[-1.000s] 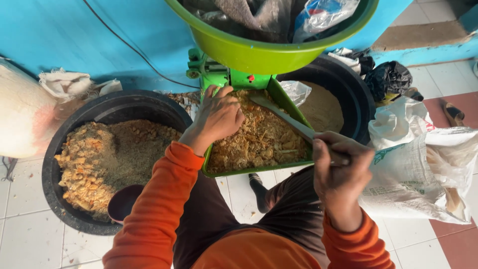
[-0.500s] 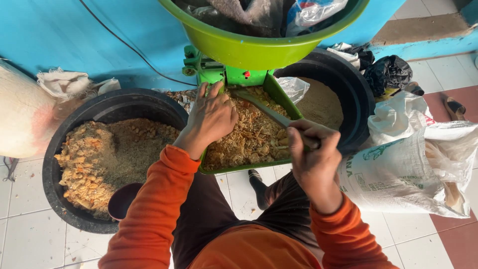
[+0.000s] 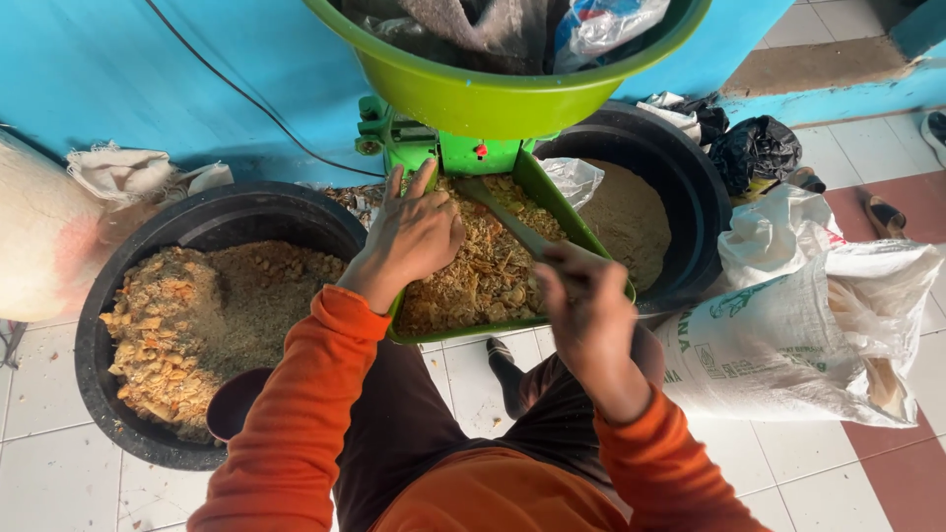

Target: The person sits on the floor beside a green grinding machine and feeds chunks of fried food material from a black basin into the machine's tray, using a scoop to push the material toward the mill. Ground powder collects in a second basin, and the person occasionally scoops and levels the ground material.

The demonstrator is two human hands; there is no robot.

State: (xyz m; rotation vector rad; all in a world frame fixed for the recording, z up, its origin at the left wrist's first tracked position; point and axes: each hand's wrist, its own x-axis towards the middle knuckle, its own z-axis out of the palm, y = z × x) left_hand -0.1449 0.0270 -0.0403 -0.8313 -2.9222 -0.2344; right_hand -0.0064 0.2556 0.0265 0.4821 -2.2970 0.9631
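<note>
A green feed tray (image 3: 591,238) slopes out from a green machine (image 3: 463,153) under a large green hopper bowl (image 3: 493,94). It holds a tan, flaky crumbly mix (image 3: 483,276). My left hand (image 3: 409,236) lies flat on the mix at the tray's left side, fingers pointing to the machine. My right hand (image 3: 586,305) is shut on a dull grey stick (image 3: 503,217) whose far end reaches into the mix near the machine's mouth. Both sleeves are orange.
A black tub (image 3: 227,212) at left holds coarse and fine brown meal, with a dark scoop (image 3: 236,404) at its near rim. A second black tub (image 3: 690,187) behind the tray holds fine brown powder. White sacks (image 3: 798,325) lie at right; a blue wall behind.
My right hand has moved left and forward with the stick, pushing it deeper into the tray. My left hand has slid a little farther up toward the machine.
</note>
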